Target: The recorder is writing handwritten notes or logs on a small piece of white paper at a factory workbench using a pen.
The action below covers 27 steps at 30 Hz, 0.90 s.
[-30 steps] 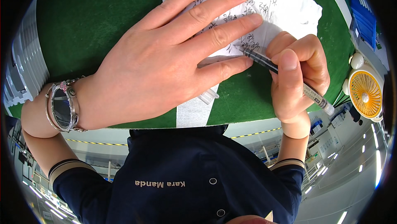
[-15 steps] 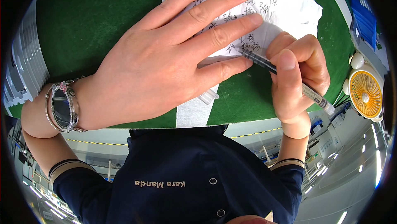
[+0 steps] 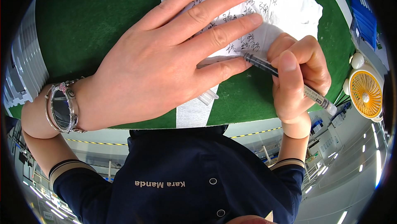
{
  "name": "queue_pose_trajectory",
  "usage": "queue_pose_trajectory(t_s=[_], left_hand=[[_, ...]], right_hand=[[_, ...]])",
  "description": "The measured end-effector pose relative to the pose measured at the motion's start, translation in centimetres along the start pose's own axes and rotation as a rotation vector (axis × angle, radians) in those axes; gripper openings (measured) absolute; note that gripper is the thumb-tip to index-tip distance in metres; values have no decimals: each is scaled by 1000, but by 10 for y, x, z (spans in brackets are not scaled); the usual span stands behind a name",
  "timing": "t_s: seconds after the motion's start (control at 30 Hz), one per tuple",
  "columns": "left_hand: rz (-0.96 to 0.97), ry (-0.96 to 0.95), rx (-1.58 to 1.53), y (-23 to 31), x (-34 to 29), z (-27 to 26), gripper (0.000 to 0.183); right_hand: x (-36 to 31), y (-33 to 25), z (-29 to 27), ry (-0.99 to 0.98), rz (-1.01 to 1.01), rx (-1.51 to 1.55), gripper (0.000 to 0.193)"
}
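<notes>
Paper [image 3: 291, 15] partly under spread left hand [image 3: 161, 58]; pen [image 3: 261, 63] pinched in right hand [image 3: 301, 75], tip over paper.

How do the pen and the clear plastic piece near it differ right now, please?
The pen is held aslant in the right grip, while the clear plastic piece pokes out from beneath the left grip. The pen has a dark front section; the plastic piece looks colourless. Both ends of the pen show, but only one end of the piece does. Both look slender.
</notes>
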<state>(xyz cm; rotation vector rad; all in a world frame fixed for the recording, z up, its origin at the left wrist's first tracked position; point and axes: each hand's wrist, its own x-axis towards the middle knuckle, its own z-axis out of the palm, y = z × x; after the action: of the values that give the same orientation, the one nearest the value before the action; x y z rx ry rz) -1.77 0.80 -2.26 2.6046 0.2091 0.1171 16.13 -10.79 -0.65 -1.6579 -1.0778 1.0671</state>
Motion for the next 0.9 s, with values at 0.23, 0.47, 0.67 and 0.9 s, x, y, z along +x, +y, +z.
queue_pose_trajectory(t_s=[0.23, 0.47, 0.67, 0.9], left_hand=[[4, 6, 3, 0, -1, 0, 42], [75, 99, 15, -8, -7, 12, 49], [114, 193, 85, -6, -6, 9, 45], [109, 318, 195, -3, -5, 13, 34]], right_hand=[[6, 16, -17, -24, -124, 241, 18], [19, 19, -31, 159, -313, 269, 24], [12, 13, -32, 214, -173, 185, 67], [20, 15, -37, 214, -266, -72, 56]])
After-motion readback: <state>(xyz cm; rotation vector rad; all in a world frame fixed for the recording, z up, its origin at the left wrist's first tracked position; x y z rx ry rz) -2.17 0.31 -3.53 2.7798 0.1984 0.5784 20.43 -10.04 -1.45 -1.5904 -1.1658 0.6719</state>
